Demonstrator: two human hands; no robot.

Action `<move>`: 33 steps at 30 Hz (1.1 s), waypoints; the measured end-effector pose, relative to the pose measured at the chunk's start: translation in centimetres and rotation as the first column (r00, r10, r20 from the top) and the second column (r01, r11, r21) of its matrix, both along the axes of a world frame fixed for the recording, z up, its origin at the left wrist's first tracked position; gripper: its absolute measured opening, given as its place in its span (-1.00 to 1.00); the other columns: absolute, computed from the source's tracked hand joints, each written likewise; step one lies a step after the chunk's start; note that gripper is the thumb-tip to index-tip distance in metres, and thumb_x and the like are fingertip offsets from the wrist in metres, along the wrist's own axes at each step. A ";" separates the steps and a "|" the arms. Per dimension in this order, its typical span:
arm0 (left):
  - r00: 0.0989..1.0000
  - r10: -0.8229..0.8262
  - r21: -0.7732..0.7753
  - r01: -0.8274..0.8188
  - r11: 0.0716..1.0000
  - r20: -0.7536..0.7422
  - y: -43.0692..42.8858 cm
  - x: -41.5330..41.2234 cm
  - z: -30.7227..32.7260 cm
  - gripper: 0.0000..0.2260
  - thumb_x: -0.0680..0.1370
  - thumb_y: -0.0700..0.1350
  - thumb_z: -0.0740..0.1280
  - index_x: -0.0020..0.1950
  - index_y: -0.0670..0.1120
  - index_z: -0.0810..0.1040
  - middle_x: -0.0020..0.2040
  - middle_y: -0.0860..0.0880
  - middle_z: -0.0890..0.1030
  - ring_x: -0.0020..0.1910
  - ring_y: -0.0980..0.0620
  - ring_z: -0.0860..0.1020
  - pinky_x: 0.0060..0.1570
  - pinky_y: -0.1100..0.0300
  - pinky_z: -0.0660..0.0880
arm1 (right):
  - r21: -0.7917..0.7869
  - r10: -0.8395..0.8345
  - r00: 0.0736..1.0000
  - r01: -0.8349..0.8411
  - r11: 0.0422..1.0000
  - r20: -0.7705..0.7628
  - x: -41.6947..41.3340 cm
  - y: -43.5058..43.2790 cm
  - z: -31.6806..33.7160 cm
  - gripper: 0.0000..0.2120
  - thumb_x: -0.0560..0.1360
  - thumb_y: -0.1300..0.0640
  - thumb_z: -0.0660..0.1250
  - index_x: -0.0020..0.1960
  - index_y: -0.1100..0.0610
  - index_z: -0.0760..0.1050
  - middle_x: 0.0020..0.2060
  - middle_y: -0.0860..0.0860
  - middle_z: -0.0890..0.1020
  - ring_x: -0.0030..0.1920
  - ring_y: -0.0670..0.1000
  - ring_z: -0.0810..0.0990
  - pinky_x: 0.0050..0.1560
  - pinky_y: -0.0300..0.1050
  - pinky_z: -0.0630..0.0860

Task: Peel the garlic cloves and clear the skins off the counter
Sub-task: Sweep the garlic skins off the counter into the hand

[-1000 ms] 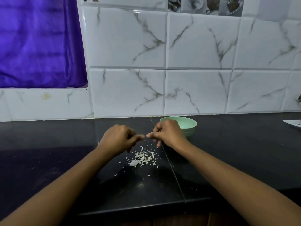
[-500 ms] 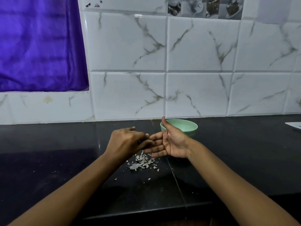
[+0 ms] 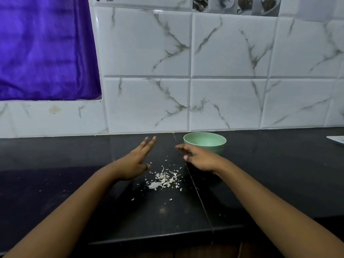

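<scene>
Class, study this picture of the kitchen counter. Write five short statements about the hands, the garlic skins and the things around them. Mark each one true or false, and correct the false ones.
1. The garlic skins lie in a loose pile on the black counter, between the two hands. True.
2. The left hand pinches a garlic clove. False: its fingers are straight and hold nothing.
3. The green bowl stands close to the tiled wall, just behind the right hand. True.
4. The skins have been gathered into the bowl. False: they lie on the counter, in front of the bowl and to its left.
5. A purple cloth hangs at the upper right. False: it hangs at the upper left.
</scene>
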State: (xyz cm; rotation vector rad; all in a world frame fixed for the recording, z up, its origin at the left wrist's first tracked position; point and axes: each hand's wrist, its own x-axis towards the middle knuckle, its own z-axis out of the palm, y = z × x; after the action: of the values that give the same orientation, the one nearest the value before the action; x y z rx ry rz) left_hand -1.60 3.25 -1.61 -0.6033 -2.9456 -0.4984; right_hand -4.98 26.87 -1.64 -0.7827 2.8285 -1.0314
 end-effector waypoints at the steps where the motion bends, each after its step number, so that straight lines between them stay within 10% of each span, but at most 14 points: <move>1: 0.994 0.087 -0.037 -0.084 0.996 0.063 -0.8 0.3 0.2 -0.36 0.63 -0.08 0.19 0.56 0.02 -0.17 0.58 -0.03 -0.08 0.55 0.05 -0.03 0.42 0.28 -0.04 | 0.069 0.003 1.000 -0.005 0.998 0.017 -0.2 0.1 0.1 -0.58 0.63 0.11 0.14 0.48 0.04 0.24 0.44 0.03 0.35 0.42 -0.01 0.31 0.40 -0.16 0.16; 4: 0.906 0.351 -0.256 -0.291 0.922 0.235 -3.1 2.5 0.6 -0.43 0.63 0.17 0.03 0.55 -0.11 0.11 0.55 -0.10 0.14 0.52 -0.03 0.15 0.43 0.18 0.08 | 0.358 -0.015 0.994 -0.024 0.934 0.107 -0.3 -0.5 -1.0 -0.38 0.62 -0.20 -0.08 0.56 0.13 -0.03 0.55 0.01 0.02 0.53 -0.03 -0.02 0.47 -0.10 -0.10; 9: 0.860 0.464 -0.354 -0.375 0.857 0.212 -0.4 9.4 -2.9 -0.08 0.36 0.44 -0.22 0.56 -0.10 -0.18 0.57 -0.10 -0.18 0.55 -0.08 -0.16 0.48 -0.05 -0.11 | 0.318 0.164 0.973 -0.208 0.925 0.159 2.1 0.0 -2.3 -0.44 0.62 -0.17 -0.17 0.55 0.04 -0.03 0.53 -0.12 -0.01 0.50 -0.18 -0.06 0.43 -0.21 -0.18; 15: 0.942 0.236 -0.224 -0.183 0.957 0.239 4.1 6.8 -1.9 -0.34 0.57 0.27 -0.19 0.57 -0.07 -0.16 0.57 -0.04 -0.18 0.54 0.04 -0.17 0.47 -0.07 -0.21 | 0.030 0.126 0.982 -0.131 0.991 0.140 1.9 -0.6 -0.6 -0.45 0.59 -0.20 -0.06 0.50 0.02 0.21 0.47 -0.14 0.23 0.45 -0.17 0.18 0.41 -0.25 0.05; 21: 0.898 0.401 -0.257 -0.350 0.901 0.181 -0.4 -0.9 -2.4 -0.38 0.62 0.21 -0.13 0.56 -0.13 -0.10 0.58 -0.07 -0.11 0.55 -0.01 -0.13 0.47 -0.09 -0.14 | 0.287 0.036 0.996 -0.059 0.956 0.084 -2.4 -3.7 -2.2 -0.48 0.65 -0.12 -0.15 0.54 0.09 0.06 0.54 0.05 0.06 0.53 0.00 0.01 0.47 -0.16 -0.09; 24: 0.950 0.174 -0.155 -0.137 0.978 0.258 -0.2 -0.5 -2.5 -0.42 0.62 0.21 -0.09 0.57 -0.04 -0.03 0.58 0.01 -0.06 0.54 0.08 -0.09 0.49 -0.01 -0.15 | 0.309 0.083 0.992 -0.109 0.945 0.097 -2.4 -4.4 -1.8 -0.46 0.64 -0.15 -0.15 0.54 0.07 0.05 0.54 0.02 0.05 0.53 -0.04 -0.01 0.46 -0.18 -0.11; 28: 0.893 -0.180 0.365 0.019 0.931 0.413 -1.3 2.5 -0.2 -0.47 0.43 0.39 0.13 0.21 0.11 0.56 0.23 0.20 0.55 0.21 0.37 0.47 0.30 0.43 0.28 | 0.196 0.218 0.961 -0.250 0.948 0.169 -0.4 -2.3 -1.0 -0.48 0.63 -0.15 -0.15 0.44 0.01 0.33 0.41 -0.06 0.36 0.39 -0.11 0.33 0.34 -0.31 0.17; 31: 0.988 -0.033 0.492 -0.045 0.870 0.148 -2.5 1.1 0.4 -0.58 0.60 0.12 0.09 0.30 -0.07 0.52 0.31 0.07 0.49 0.27 0.29 0.41 0.30 0.44 0.20 | -0.090 0.177 0.972 -0.165 0.982 0.155 -0.6 -1.4 -0.7 -0.48 0.64 -0.11 -0.13 0.38 0.10 0.41 0.35 0.00 0.46 0.31 -0.10 0.42 0.31 -0.31 0.29; 33: 0.990 0.050 0.312 -0.090 0.946 0.133 -2.7 0.5 -0.1 -0.55 0.64 0.08 0.02 0.46 -0.09 0.33 0.48 0.01 0.29 0.45 0.15 0.22 0.39 0.31 0.06 | 0.017 0.082 0.990 -0.084 0.996 0.111 -1.4 -1.9 -0.4 -0.45 0.62 -0.17 -0.11 0.43 0.09 0.35 0.42 0.01 0.38 0.41 -0.07 0.33 0.45 -0.16 0.16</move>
State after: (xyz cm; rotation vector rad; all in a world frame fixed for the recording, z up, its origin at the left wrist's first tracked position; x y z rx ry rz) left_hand -1.05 0.59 -1.68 -0.4420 -2.8905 -1.0105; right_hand -6.36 25.01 -2.02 -0.8079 2.6863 -0.9981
